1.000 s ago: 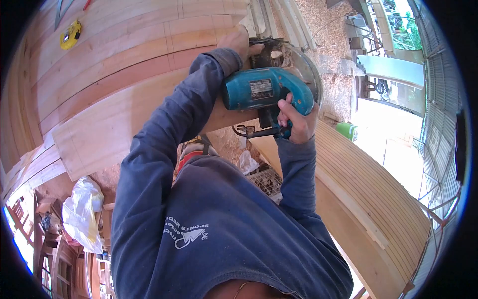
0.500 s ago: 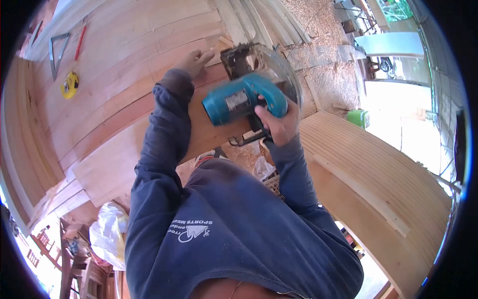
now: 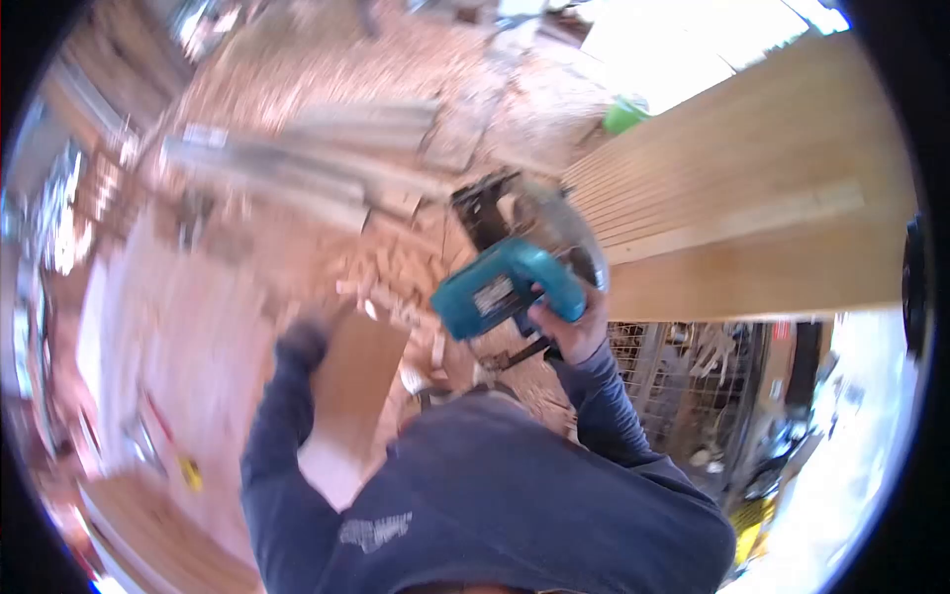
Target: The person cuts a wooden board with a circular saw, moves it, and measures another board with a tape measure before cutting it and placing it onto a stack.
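A teal circular saw (image 3: pixel 475 297) with a dark base and a rounded guard hangs over the floor in front of my body. Wrapped round its rear handle, my right hand (image 3: pixel 579 332) holds it up. To the left lies a brown board (image 3: pixel 358 361) with its far end reaching toward wood offcuts. My left hand (image 3: pixel 305 345) is at the left edge of that board, and motion blur smears its fingers.
Offcuts (image 3: pixel 401 272) and shavings litter the floor, with long planks (image 3: pixel 287 173) beyond. A grooved wooden panel (image 3: pixel 732 188) stands at right. On the broad worktop (image 3: pixel 188 337) at left lie a yellow tape measure (image 3: pixel 190 473) and a red pencil (image 3: pixel 158 416).
The view has swung to the right, toward the floor and the grooved panel. The saw in my right hand has moved off the boards and now hangs over the offcuts.
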The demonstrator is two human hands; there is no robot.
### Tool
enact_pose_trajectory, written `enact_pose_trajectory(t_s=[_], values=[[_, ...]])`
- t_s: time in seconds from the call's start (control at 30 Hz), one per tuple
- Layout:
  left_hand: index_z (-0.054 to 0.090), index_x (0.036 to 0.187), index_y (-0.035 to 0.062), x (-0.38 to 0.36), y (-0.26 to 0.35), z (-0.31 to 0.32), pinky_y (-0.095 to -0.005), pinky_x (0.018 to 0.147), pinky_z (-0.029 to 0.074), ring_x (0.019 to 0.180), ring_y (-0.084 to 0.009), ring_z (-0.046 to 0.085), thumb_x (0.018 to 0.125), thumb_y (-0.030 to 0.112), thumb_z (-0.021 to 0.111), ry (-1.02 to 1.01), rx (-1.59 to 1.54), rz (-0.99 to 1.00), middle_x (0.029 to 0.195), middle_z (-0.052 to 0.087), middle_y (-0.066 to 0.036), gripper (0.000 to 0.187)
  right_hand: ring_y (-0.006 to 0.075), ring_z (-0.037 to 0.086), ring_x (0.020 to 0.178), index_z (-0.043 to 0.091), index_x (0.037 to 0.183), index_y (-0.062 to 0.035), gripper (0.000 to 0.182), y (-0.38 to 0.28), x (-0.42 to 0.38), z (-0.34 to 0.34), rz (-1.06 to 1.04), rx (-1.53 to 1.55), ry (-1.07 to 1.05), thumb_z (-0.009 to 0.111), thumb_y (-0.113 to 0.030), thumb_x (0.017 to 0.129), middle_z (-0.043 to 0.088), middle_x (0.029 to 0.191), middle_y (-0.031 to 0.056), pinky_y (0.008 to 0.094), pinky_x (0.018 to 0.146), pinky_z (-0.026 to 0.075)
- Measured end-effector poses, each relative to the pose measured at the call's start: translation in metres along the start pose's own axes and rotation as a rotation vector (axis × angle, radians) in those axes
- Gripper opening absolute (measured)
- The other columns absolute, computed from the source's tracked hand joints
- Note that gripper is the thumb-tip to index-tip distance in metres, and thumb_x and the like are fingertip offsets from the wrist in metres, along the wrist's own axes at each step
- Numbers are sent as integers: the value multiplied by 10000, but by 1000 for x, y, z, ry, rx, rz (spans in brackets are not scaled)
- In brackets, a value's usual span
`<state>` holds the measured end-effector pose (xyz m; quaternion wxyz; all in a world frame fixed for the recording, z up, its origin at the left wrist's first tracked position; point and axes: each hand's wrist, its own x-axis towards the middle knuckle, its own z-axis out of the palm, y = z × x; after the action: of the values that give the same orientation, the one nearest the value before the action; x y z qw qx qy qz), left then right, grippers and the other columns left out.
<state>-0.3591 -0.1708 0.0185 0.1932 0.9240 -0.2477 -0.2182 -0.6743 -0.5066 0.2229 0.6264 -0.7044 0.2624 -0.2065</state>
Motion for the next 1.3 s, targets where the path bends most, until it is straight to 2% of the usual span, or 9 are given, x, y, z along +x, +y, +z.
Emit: enact_pose_trajectory(t_s=[0.1, 0.17, 0.37, 0.53, 0.77, 0.97, 1.17, 1.23, 1.3], values=[[653, 1242, -128, -15, 7, -71, -461, 953, 558, 1112, -370, 704, 900, 581, 772, 119, 42, -77, 1101, 734, -285, 796, 165, 662, 817, 745, 1088, -7, 338, 9, 12, -24, -121, -81, 39, 840, -93, 775, 721, 905, 83, 335, 774, 537], [716, 1098, -42, -60, 11, -160, -492, 837, 576, 966, -373, 719, 847, 635, 789, 350, -31, -103, 1047, 745, -248, 725, 186, 664, 817, 743, 1074, -4, 338, 15, 18, -4, -228, -153, 49, 841, -110, 768, 716, 889, 101, 355, 781, 536], [625, 1252, 0, -199, 17, -356, -506, 937, 530, 1103, -351, 663, 934, 588, 668, 1082, -323, -15, 1207, 675, -212, 670, 170, 644, 772, 742, 1039, 0, 269, 51, 39, -32, -196, 14, 120, 828, -72, 794, 706, 856, 53, 332, 741, 531], [549, 1380, 36, -368, -38, -393, -518, 1020, 491, 1217, -332, 616, 1005, 549, 567, 1523, -655, 129, 1341, 617, -183, 636, 60, 504, 506, 726, 1073, 0, 264, 44, 49, -38, -135, 212, -3, 794, -4, 818, 633, 706, 2, 231, 483, 378], [443, 1560, 85, -551, -201, -221, -535, 1135, 437, 1378, -307, 551, 1106, 495, 426, 1868, -932, 45, 1528, 535, -141, 611, 77, 515, 500, 709, 1067, 10, 249, 35, 55, -44, -96, 215, -85, 782, 7, 829, 622, 686, 12, 247, 472, 391], [354, 1599, 82, -559, -245, 17, -500, 1146, 417, 1393, -308, 515, 1099, 508, 417, 2064, -666, -1020, 1551, 503, -174, 660, 86, 506, 485, 699, 1063, 14, 250, 19, 59, -31, -148, 135, -172, 786, -20, 832, 625, 694, 24, 256, 451, 391], [516, 1457, -8, -554, -238, 130, -465, 913, 567, 1120, -327, 683, 1008, 644, 545, 2126, -1291, -743, 1331, 638, -247, 792, 91, 504, 487, 698, 1085, 17, 274, 22, 54, 0, -170, 65, -274, 786, -66, 839, 602, 659, 27, 262, 459, 366], [570, 1410, -38, -568, -215, 146, -453, 835, 617, 1028, -334, 738, 978, 689, 587, 1970, -1365, -819, 1258, 684, -271, 846, 94, 509, 498, 700, 1106, 21, 290, 18, 49, 20, -151, 12, -323, 786, -68, 844, 605, 661, 28, 260, 478, 369], [679, 1234, -54, -595, -165, 138, -458, 692, 608, 816, -315, 743, 912, 735, 646, 1290, -1052, -1578, 1001, 723, -240, 853, 93, 513, 510, 704, 1120, 25, 296, 13, 37, 31, -123, -28, -374, 784, -66, 850, 610, 666, 29, 257, 497, 375]])
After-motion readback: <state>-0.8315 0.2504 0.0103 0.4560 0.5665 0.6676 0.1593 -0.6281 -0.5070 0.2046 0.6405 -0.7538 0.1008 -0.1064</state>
